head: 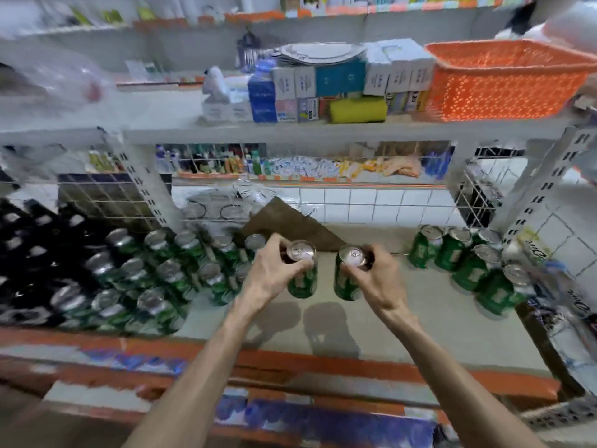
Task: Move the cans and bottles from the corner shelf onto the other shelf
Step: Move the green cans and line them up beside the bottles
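My left hand grips a green can by its top rim, and my right hand grips a second green can the same way. Both cans hang upright side by side just above the grey shelf, casting shadows on it. Several green cans stand in rows at the left of the shelf. Another group of green cans stands at the right, in the corner. Dark bottles fill the far left.
A brown cardboard piece leans at the back of the shelf behind the cans. Above, a shelf holds boxes and an orange basket. Packaged goods lie at the right edge. The image is blurred.
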Demonstrator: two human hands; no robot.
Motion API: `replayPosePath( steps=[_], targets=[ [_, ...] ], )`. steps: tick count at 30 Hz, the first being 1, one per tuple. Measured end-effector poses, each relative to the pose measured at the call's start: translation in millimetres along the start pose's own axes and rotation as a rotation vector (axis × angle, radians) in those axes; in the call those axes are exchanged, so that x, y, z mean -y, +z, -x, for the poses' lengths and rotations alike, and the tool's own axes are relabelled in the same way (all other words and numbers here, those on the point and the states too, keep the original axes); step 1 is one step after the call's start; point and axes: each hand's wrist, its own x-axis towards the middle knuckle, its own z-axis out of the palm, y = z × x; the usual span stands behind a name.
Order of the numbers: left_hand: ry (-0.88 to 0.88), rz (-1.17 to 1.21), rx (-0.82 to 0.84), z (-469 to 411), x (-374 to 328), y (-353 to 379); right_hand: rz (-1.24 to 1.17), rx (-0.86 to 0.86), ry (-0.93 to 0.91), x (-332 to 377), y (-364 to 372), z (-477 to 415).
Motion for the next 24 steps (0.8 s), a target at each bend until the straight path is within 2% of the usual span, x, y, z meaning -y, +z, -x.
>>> replayPosePath(
  steps=[6,11,17,24],
  targets=[
    [-0.013,0.02,-0.026,42,57,-73,0.037,0.014,-0.02,52,62,47],
    [-0.038,-0.022,-0.034,57,85,-116,-0.031,0.049,-0.023,85,91,72],
    [-0.059,-0.032,-0.05,61,112,-136,-0.047,0.09,-0.034,103,119,79],
    [-0.107,-0.022,-0.05,56,151,-132,-0.078,0.162,-0.028,87,152,80]
  ],
)
